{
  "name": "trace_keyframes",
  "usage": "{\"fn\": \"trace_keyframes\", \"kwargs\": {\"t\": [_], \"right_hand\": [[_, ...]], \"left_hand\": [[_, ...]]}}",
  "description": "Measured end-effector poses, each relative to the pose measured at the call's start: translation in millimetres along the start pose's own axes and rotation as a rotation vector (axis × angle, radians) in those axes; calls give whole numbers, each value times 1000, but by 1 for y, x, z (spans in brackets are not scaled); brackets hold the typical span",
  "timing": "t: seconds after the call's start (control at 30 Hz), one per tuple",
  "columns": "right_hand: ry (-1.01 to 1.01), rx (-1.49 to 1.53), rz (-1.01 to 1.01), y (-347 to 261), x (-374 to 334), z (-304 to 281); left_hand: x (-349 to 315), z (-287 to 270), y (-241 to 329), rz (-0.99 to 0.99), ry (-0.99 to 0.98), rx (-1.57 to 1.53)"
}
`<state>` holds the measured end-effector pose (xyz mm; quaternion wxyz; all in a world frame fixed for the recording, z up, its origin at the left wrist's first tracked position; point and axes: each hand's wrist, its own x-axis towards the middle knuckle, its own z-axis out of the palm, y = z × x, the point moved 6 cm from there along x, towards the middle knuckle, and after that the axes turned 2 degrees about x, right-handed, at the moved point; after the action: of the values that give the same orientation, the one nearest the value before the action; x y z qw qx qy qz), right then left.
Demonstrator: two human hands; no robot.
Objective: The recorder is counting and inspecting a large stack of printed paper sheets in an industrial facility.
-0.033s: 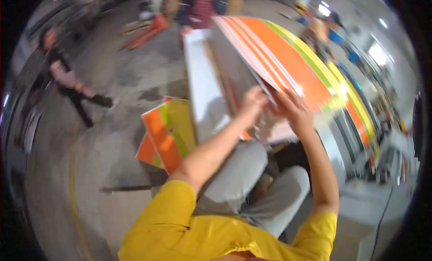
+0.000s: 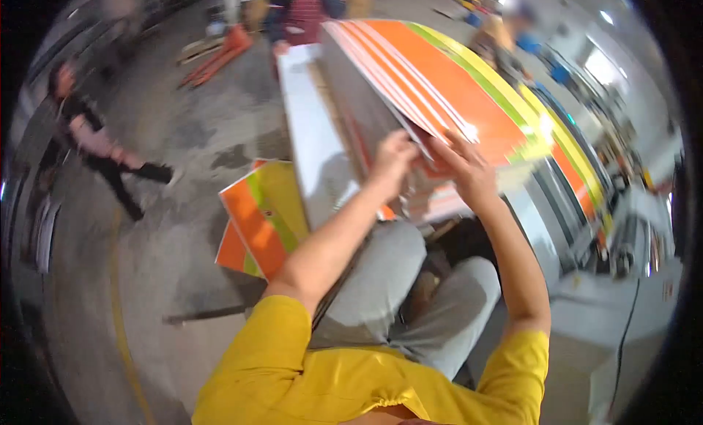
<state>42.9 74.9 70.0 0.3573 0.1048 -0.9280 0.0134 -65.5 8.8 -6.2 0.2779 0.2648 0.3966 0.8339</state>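
Observation:
A tall stack of large printed sheets (image 2: 439, 73), orange with white stripes and green and yellow bands, stands before me. Its near edge lies between my hands. My left hand (image 2: 394, 161) is closed at the left side of the near corner, fingers pinching the top sheet's edge. On the other side of that corner, my right hand (image 2: 472, 174) grips the sheet's near edge, its fingers lying over the top. The corner is slightly lifted, with a dark gap under it. Motion blur and my fingers hide how many sheets I hold.
A white board (image 2: 311, 124) lies left of the stack. Smaller orange, green and yellow sheets (image 2: 253, 212) sit lower left. One person (image 2: 95, 132) is at the left; another (image 2: 304, 15) stands beyond the stack. An orange pallet jack (image 2: 220, 55) is far left. Machinery (image 2: 630, 242) stands right.
The whole view has shifted, so the stack and both my hands appear a little further left. My hands keep hold at the same corner.

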Motion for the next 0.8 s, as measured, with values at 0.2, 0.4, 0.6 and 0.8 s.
{"fn": "trace_keyframes", "kwargs": {"t": [0.2, 0.4, 0.6, 0.8], "right_hand": [[56, -16, 236, 22, -10, -13], [10, -11, 354, 14, -3, 0], [-85, -141, 524, 20, 1, 5], [229, -264, 187, 18, -6, -15]], "left_hand": [[9, 14, -13, -99, 92, 30], [4, 3, -20, 13, 110, 70], [-1, 4, -20, -7, 159, 124], [0, 1, -19, -11, 167, 192]]}}
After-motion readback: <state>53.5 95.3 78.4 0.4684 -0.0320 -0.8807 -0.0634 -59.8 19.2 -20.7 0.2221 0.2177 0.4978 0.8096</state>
